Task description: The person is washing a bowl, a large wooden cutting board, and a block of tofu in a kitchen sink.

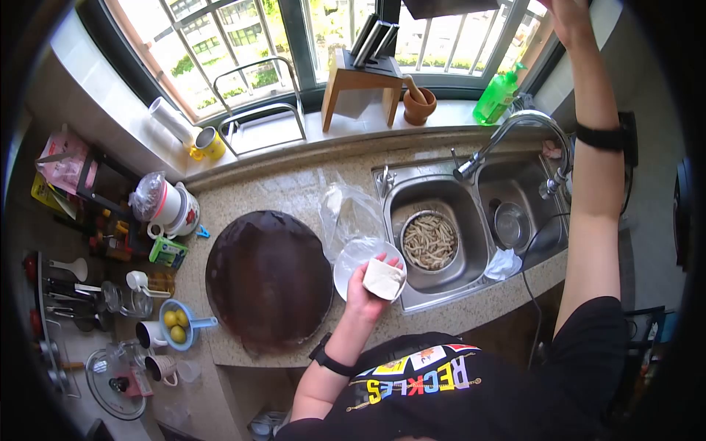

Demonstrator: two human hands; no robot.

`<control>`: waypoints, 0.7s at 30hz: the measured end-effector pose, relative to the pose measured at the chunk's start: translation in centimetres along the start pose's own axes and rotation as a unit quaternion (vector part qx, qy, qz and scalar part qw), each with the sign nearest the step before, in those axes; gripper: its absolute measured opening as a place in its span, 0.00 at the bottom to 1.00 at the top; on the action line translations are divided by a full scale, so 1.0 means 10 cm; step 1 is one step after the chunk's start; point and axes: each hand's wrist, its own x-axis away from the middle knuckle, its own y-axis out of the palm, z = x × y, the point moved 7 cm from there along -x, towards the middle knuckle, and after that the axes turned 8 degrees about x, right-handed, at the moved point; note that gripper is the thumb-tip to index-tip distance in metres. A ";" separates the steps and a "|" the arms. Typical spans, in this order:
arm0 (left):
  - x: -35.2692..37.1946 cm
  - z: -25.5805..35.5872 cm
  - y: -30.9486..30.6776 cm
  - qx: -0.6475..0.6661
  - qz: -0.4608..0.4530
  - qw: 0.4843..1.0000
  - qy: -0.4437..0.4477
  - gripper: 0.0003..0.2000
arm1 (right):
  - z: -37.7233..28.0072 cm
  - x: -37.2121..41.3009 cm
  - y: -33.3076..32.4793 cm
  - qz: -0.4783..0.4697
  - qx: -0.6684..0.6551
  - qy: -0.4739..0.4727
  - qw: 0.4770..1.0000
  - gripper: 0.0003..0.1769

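Note:
My left hand (pixel 365 290) holds a white block, probably tofu (pixel 384 279), palm up over a white plate (pixel 353 259) at the counter's edge. A clear plastic bag (pixel 346 213) lies just behind the plate. My right hand (pixel 570 16) is raised high to the upper right near the window frame, with its fingers cut off by the picture's edge. A black band is on each wrist.
A round dark cutting board (pixel 268 275) lies left of the plate. The double sink (pixel 471 272) holds a bowl of sprouts (pixel 429 241) and a steel bowl (pixel 511 224) under the faucet (pixel 515 125). A knife block (pixel 364 77), mortar (pixel 419 104) and green bottle (pixel 496 95) stand on the sill.

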 end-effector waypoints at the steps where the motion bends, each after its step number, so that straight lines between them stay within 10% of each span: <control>1: 0.02 0.00 0.02 0.005 -0.009 1.000 0.004 0.21 | 0.03 0.15 -0.22 0.028 -0.085 0.037 0.995 0.08; 3: 0.03 -0.01 0.01 0.011 -0.021 1.000 0.001 0.20 | 0.86 -0.29 -0.94 -0.013 -0.238 0.137 0.962 0.13; 5: 0.06 -0.02 0.04 0.011 -0.029 1.000 0.002 0.20 | 0.38 0.60 -0.83 -0.133 -0.498 0.124 0.848 0.18; 6: 0.09 -0.02 0.04 0.010 -0.026 1.000 0.006 0.20 | 0.47 0.93 -1.01 0.078 -0.405 0.210 0.886 0.21; 9: 0.20 -0.06 0.05 -0.002 -0.025 1.000 0.009 0.20 | 0.06 2.03 -0.52 -0.245 -0.149 0.296 0.911 0.20; 13: 0.22 -0.11 -0.02 -0.012 -0.026 1.000 0.013 0.20 | 0.05 3.03 -0.49 -0.311 -0.081 0.412 0.853 0.07; 21: 0.20 -0.14 -0.37 -0.026 0.004 1.000 0.015 0.20 | -0.22 4.14 -0.60 -0.286 -0.179 0.404 0.850 0.16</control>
